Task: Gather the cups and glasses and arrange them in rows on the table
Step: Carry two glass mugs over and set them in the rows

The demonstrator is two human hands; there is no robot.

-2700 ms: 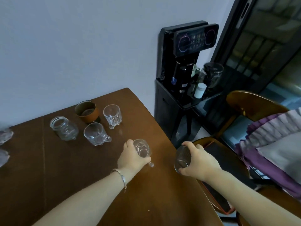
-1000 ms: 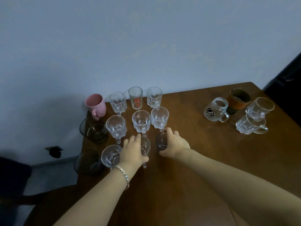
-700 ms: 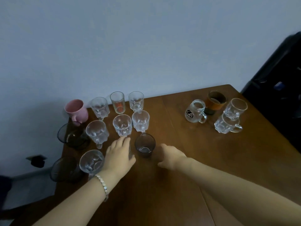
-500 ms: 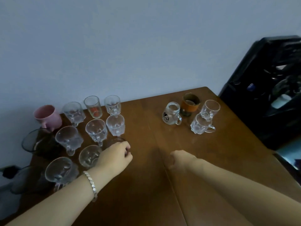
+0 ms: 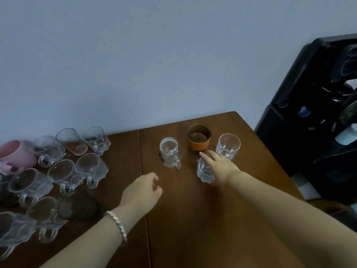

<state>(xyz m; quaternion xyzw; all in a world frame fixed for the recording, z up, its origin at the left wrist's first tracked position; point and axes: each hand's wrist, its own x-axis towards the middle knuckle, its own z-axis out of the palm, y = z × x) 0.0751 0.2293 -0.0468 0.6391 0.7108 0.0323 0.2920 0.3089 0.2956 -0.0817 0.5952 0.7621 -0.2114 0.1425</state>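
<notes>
Four vessels stand apart at the table's far right: a clear jar mug (image 5: 169, 153), a brown cup with an orange sleeve (image 5: 198, 139), a clear mug (image 5: 228, 146) and a second clear mug (image 5: 205, 174). My right hand (image 5: 220, 165) lies over that second mug with its fingers spread toward the brown cup, not closed round it. My left hand (image 5: 142, 191) hovers over bare wood left of the jar mug, loosely curled and holding nothing. At the left, several clear glasses (image 5: 90, 167), a pink mug (image 5: 17, 155) and a dark glass (image 5: 77, 206) stand in rows.
The brown wooden table (image 5: 193, 229) has a seam down its middle and ends at the wall behind. A black water dispenser (image 5: 318, 113) stands close to the table's right corner. A bracelet (image 5: 116, 223) is on my left wrist.
My view swung right from the rows. My left hand let go of the glass it set down and drew right; my right hand reached to the clear mug in the far-right group.
</notes>
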